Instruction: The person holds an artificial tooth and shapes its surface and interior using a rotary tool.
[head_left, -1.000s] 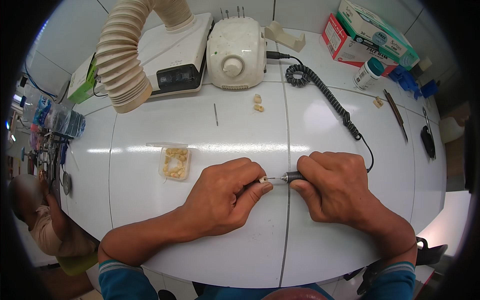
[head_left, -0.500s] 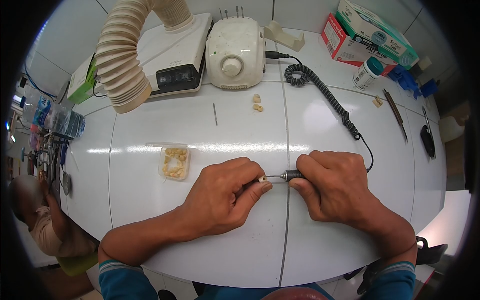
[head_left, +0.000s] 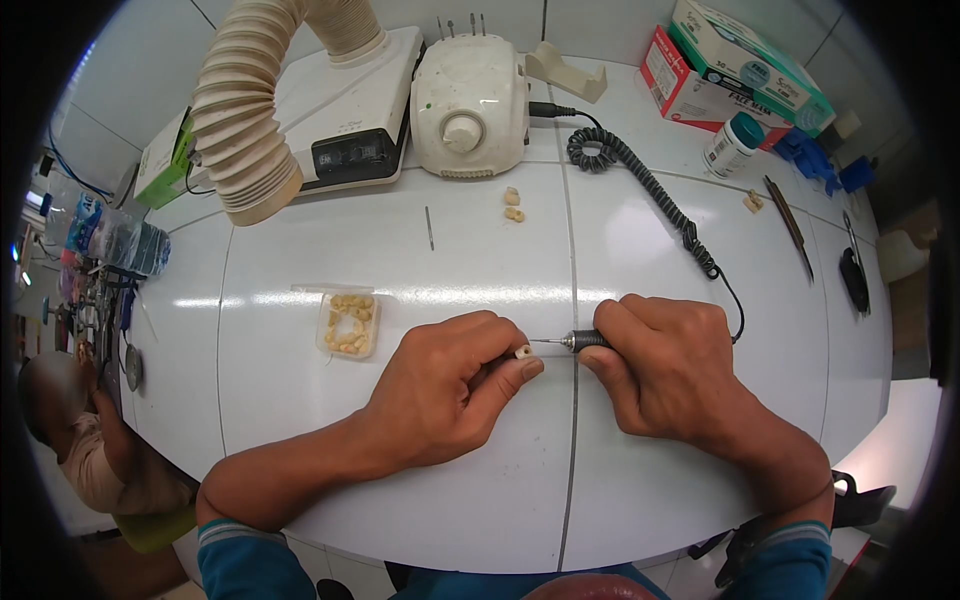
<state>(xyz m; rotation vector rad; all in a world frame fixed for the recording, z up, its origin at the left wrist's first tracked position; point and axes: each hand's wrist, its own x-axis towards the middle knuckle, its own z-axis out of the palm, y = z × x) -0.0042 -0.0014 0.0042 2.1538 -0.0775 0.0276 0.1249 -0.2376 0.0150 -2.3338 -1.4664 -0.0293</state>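
Between thumb and index finger, my left hand [head_left: 440, 385] pinches a small cream dental crown [head_left: 524, 352]; a dark hole shows in its end. My right hand [head_left: 670, 370] is closed around a black and silver rotary handpiece [head_left: 588, 340]. Its thin bur [head_left: 546, 341] points left, with the tip close to the crown's upper edge; whether they touch I cannot tell. A coiled black cord [head_left: 660, 185] runs from the handpiece to the white control unit [head_left: 470, 105]. Left of my left hand sits a clear plastic box [head_left: 322, 338] with several cream pieces inside.
Two loose cream pieces [head_left: 513, 205] and a thin metal rod [head_left: 430, 228] lie mid-table. A ribbed extraction hose [head_left: 240, 110] hangs at the upper left. Mask boxes [head_left: 740, 75], a white bottle [head_left: 733, 146] and a brown-handled tool [head_left: 790, 228] are at right. A person [head_left: 110, 450] sits far left.
The bur has risen slightly from the crown's hole to near its upper edge. My right hand has shifted a little upward, and the crown has turned so its hole faces me more.
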